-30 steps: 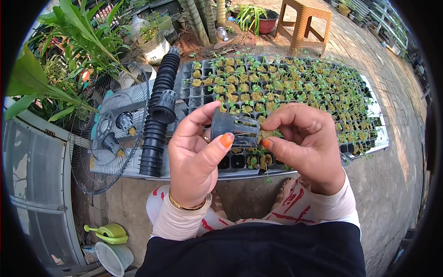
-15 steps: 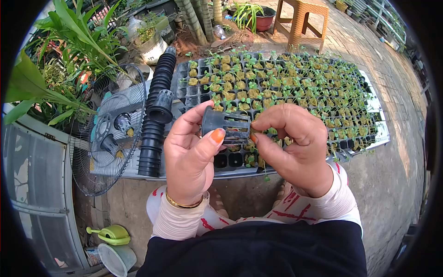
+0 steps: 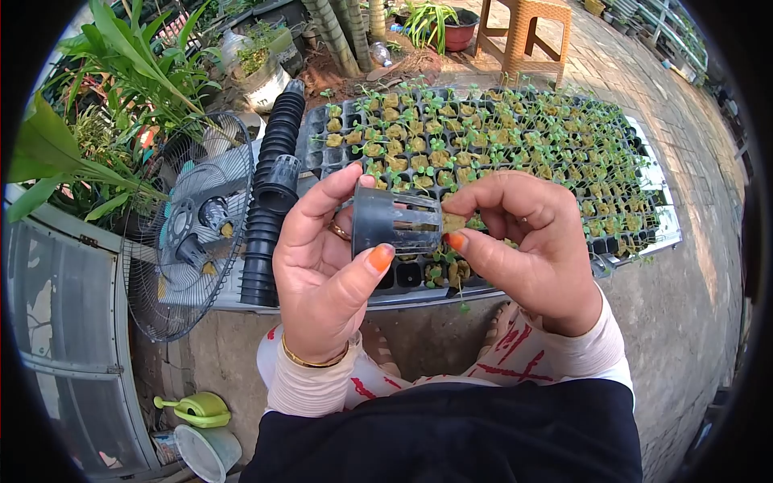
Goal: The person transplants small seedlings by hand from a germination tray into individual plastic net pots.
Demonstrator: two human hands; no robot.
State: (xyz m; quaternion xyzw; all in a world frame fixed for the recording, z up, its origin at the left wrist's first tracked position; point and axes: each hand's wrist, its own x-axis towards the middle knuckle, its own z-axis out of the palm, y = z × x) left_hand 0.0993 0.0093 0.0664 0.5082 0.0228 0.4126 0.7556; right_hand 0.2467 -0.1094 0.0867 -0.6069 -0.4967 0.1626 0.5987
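A black slotted net pot (image 3: 378,219) lies on its side in my left hand (image 3: 314,278), thumb on the near side and fingers around its rim end. My right hand (image 3: 535,249) is at the slotted bottom end, thumb and forefinger pinching a yellowish-brown growing plug (image 3: 453,224) that sticks out there. Behind both hands is a black seedling tray (image 3: 312,146) full of similar plugs with small green sprouts. Part of the tray's near side is hidden by my hands.
Left of the tray lies a long stack of black net pots (image 3: 262,237), with a loose net pot (image 3: 279,181) against it. A wire fan guard (image 3: 137,294) holds more pots. A green watering can (image 3: 203,409) and a bucket (image 3: 201,451) stand lower left; a stool (image 3: 527,12) stands behind.
The plug now shows between my right fingertips at the pot's bottom end, where it was hidden before. My right hand has shifted slightly right, and the pot has turned a little.
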